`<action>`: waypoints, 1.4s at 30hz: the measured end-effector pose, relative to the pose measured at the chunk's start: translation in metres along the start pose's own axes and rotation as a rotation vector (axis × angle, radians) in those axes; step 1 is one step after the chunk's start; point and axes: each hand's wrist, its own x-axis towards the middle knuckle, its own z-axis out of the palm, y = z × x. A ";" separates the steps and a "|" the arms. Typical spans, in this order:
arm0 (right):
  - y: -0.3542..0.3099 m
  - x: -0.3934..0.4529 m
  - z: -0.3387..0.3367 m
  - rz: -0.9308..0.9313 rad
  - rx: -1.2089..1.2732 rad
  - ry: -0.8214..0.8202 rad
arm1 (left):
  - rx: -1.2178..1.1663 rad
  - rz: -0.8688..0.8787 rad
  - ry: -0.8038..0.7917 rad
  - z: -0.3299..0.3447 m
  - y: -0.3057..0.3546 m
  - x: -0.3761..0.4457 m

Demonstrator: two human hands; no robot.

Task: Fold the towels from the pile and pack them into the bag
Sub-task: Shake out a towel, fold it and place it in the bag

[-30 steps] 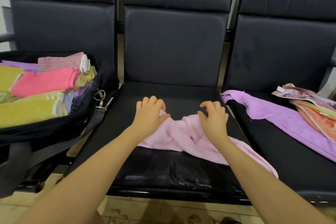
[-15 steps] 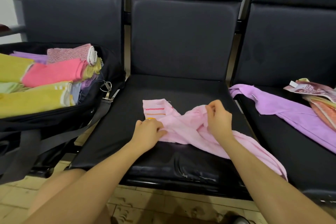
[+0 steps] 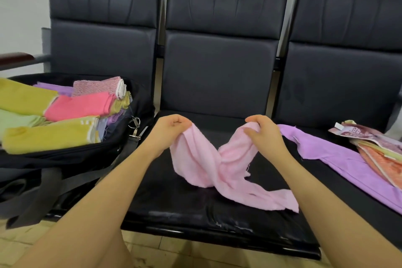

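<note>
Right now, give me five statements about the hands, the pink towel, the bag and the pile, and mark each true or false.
1. Both hands pinch the light pink towel: the left hand and the right hand. True.
2. The pink towel is already folded flat. False: it hangs twisted, its lower end on the middle seat.
3. The black bag holds folded towels. True.
4. The bag sits on the right seat. False: it is on the left seat.
5. A purple towel lies on the right seat. True.
</note>
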 end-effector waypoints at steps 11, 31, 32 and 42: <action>-0.042 0.005 -0.044 -0.038 0.042 0.303 | 0.459 0.197 -0.096 -0.020 0.081 0.025; -0.129 0.015 -0.081 -0.232 0.650 0.338 | 0.080 0.521 0.089 -0.037 0.196 0.038; -0.133 0.015 -0.075 -0.254 0.592 0.284 | 0.047 0.517 0.054 -0.033 0.198 0.035; -0.139 0.012 -0.045 -0.334 0.446 0.287 | -0.017 0.327 0.284 -0.009 0.174 0.031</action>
